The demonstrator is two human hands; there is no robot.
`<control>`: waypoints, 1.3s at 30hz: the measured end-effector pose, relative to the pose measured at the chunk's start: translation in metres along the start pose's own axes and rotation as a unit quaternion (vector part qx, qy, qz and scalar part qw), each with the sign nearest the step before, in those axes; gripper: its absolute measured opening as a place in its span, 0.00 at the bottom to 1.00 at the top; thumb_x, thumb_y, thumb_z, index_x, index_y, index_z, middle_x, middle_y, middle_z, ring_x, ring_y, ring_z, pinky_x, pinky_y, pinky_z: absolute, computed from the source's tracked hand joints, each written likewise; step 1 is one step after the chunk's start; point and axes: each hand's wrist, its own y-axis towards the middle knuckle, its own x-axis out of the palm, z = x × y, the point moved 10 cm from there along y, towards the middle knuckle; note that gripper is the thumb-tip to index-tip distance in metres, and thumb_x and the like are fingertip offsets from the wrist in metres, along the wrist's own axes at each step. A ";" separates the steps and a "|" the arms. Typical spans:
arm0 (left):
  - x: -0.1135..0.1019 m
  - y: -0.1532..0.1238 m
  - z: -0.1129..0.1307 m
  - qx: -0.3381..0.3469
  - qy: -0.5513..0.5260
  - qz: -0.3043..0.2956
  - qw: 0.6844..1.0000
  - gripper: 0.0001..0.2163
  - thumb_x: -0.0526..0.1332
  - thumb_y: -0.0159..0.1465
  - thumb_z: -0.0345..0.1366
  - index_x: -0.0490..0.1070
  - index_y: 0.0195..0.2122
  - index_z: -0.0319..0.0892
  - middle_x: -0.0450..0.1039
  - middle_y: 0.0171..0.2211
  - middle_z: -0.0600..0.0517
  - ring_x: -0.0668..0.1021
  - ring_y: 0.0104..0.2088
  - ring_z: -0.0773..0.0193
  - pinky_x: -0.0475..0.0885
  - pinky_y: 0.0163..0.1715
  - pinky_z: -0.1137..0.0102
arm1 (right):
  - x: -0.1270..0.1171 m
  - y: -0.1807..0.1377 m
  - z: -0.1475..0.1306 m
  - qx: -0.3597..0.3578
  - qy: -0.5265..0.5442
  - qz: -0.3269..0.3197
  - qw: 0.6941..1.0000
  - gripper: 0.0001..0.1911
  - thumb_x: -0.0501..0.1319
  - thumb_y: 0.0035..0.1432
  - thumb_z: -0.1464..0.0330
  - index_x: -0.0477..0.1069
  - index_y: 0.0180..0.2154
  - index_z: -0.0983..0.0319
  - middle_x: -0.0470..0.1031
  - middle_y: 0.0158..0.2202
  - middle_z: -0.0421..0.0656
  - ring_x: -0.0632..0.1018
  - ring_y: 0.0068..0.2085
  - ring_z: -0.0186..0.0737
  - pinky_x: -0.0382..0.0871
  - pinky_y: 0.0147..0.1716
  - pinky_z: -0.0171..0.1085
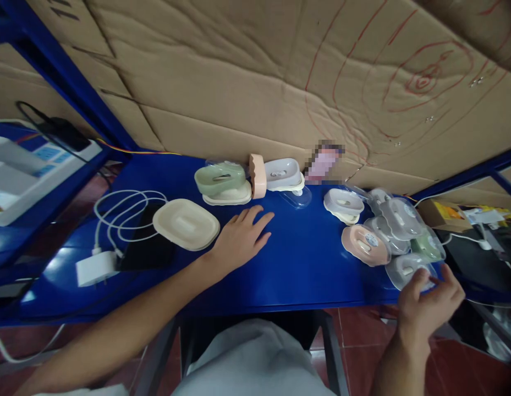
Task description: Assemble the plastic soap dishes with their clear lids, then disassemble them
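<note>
My left hand [242, 236] lies palm down on the blue table, fingers spread, holding nothing. Just left of it is a cream oval lid-like dish [186, 223]. Beyond its fingertips stand a green oval dish [220, 179] on a cream base, a peach dish on its side [258, 177] and a whitish dish [282, 172]. My right hand [432, 297] is at the right front edge, thumb and fingers apart. Its thumb overlaps a clear-covered whitish dish [404, 269]; whether it touches is unclear. Behind that are a peach dish [364, 246] and several clear-covered dishes [401, 217].
A white charger [97, 268] with a coiled cable and a dark flat object [146, 256] lie at the left. A blurred-out phone-like object [324, 162] leans on the cardboard wall [238, 82]. A clear oval cover [297, 197] lies mid-table. Blue frame bars border both sides.
</note>
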 end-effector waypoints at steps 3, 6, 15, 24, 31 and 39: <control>-0.013 0.014 -0.016 -0.040 -0.019 0.069 0.997 0.23 0.60 0.75 0.41 0.66 0.69 0.45 0.59 0.70 0.34 0.72 0.65 0.37 0.76 0.57 0.47 | 0.026 0.011 -0.089 -0.131 0.099 -0.089 0.982 0.30 0.50 0.75 0.53 0.68 0.66 0.66 0.77 0.58 0.62 0.78 0.59 0.63 0.72 0.58 0.60; -0.016 0.033 -0.032 -0.076 -0.019 0.093 0.993 0.20 0.60 0.74 0.41 0.70 0.66 0.46 0.59 0.70 0.34 0.72 0.65 0.33 0.74 0.57 0.43 | 0.080 0.010 -0.170 -0.242 0.078 -0.194 0.947 0.29 0.52 0.75 0.53 0.68 0.67 0.63 0.74 0.63 0.59 0.75 0.63 0.63 0.68 0.61 0.59; -0.043 0.034 -0.037 -0.033 -0.168 0.191 0.967 0.03 0.62 0.71 0.36 0.71 0.41 0.44 0.71 0.44 0.48 0.79 0.47 0.57 0.77 0.53 0.60 | 0.180 0.018 -0.202 -0.211 0.003 -0.241 0.947 0.25 0.54 0.71 0.66 0.70 0.63 0.71 0.78 0.55 0.65 0.74 0.58 0.66 0.60 0.60 0.66; -0.016 0.025 -0.033 -0.088 -0.161 0.135 0.974 0.15 0.63 0.70 0.34 0.69 0.57 0.46 0.74 0.54 0.44 0.81 0.49 0.54 0.79 0.44 0.63 | 0.156 0.011 -0.221 -0.268 0.089 -0.220 0.934 0.22 0.54 0.75 0.61 0.72 0.63 0.63 0.79 0.58 0.55 0.76 0.57 0.56 0.55 0.63 0.57; 0.004 0.027 -0.031 -0.074 -0.075 0.070 0.992 0.20 0.61 0.71 0.32 0.66 0.63 0.45 0.79 0.50 0.43 0.82 0.52 0.48 0.78 0.48 0.57 | 0.120 -0.006 -0.254 -0.321 0.179 -0.190 0.910 0.25 0.54 0.77 0.54 0.75 0.61 0.62 0.82 0.55 0.54 0.80 0.55 0.53 0.57 0.63 0.51; -0.015 0.024 -0.021 -0.055 -0.447 0.079 0.889 0.17 0.58 0.74 0.40 0.62 0.62 0.48 0.77 0.50 0.47 0.82 0.41 0.59 0.79 0.40 0.65 | 0.112 -0.018 -0.264 -0.331 0.230 -0.201 0.893 0.23 0.56 0.76 0.53 0.75 0.59 0.61 0.83 0.55 0.51 0.80 0.56 0.51 0.61 0.60 0.49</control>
